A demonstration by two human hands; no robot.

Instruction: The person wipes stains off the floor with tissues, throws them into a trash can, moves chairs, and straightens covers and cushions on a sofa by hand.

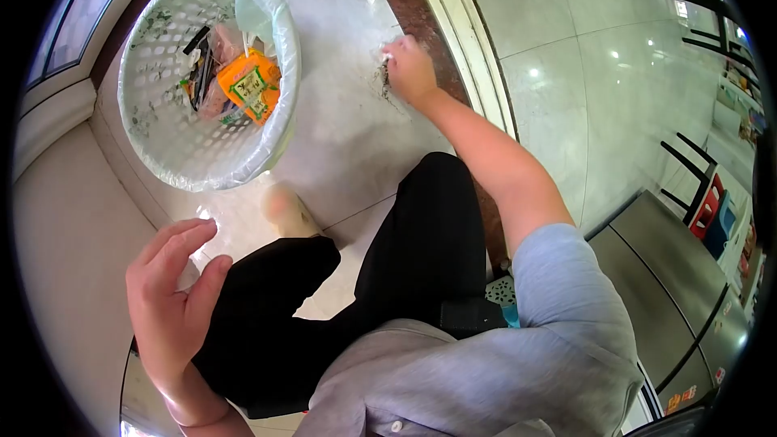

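Left hand spread, empty; right hand at the debris — pinching or not, I can't tell. A careless sweep could scatter it into the track.

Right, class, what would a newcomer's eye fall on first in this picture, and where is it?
Probably the bright orange packet inside the plastic-lined basket at upper left. Next comes the right hand, down at dark debris on the pale floor, near the top middle. The left hand, apparently empty, hangs open at lower left, beside the black trousers.
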